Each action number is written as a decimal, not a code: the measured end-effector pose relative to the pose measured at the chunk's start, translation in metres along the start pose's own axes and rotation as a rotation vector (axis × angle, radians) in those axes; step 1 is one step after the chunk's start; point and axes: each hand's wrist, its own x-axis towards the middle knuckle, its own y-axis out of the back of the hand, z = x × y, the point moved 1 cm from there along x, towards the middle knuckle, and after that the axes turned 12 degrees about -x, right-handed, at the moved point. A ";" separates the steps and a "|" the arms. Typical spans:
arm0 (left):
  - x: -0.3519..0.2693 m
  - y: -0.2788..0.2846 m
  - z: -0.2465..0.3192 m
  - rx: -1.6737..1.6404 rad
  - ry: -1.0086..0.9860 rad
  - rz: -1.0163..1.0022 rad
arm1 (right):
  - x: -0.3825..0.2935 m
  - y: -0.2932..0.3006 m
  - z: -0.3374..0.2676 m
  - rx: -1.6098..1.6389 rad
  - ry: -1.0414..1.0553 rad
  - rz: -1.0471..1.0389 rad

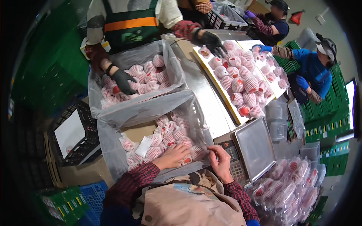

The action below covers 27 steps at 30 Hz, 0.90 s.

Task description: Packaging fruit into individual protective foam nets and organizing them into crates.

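My left hand (174, 156) reaches into the near crate, palm down on red fruit (169, 139) in white foam nets. Its fingertips are partly hidden among the fruit, so its grip cannot be made out. A translucent plastic liner (109, 141) covers the crate's walls, and cardboard (138, 131) shows at its bottom. On top of the fruit lies a loose, flattened foam net (144, 146). My right hand (220, 162) is at the crate's right rim, fingers curled beside the liner's edge. Whether it pinches the liner is unclear. Just right of this hand stands a digital scale (236, 166) with a bare metal pan (255, 148).
Opposite, a person's black-gloved hands touch fruit in a second lined crate (175, 67) and on a white tray (213, 84). A blue-gloved co-worker (314, 70) handles fruit at another tray (278, 90). Packed clear clamshells (291, 183) are piled at right; a black crate (76, 132) stands left.
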 end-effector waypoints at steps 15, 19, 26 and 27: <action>-0.007 0.004 0.007 -0.223 0.117 0.065 | 0.010 0.072 -0.268 1.595 1.050 -0.169; -0.003 0.009 0.019 -0.017 0.079 -0.006 | 0.010 0.071 -0.274 1.725 1.088 -0.223; -0.009 0.011 0.008 -0.084 0.076 0.032 | 0.010 0.083 -0.253 1.185 1.246 -0.080; -0.012 0.011 0.008 -0.134 0.056 0.089 | 0.011 0.089 -0.241 1.205 1.254 -0.081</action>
